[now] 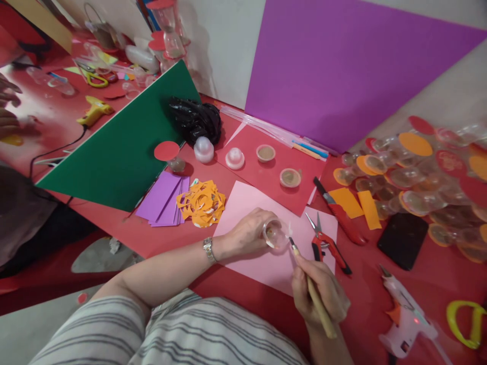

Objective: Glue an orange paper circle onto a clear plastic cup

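My left hand (253, 234) is closed around a small clear plastic cup (274, 234), tilted with its mouth partly toward me. In my right hand (321, 291) is a pen-like tool with a light wooden handle (318, 306). Its thin dark tip is at the right side of the cup; whether it touches is hard to tell. Both hands are over a pink sheet (243, 203). Red-handled snips (323, 243) lie with blades apart beside my right hand. Beyond the cup, two small cups of brown material (290, 177) stand on a red sheet (262, 172).
Left are purple cards (162, 200), orange paper cutouts (203, 203) and a leaning green board (125, 147). Right are a red cutter (342, 215), a black phone (403, 239), a glue gun (409, 317) and stacked plastic hourglass shapes (418, 177). Another person's hands (8, 109) show far left.
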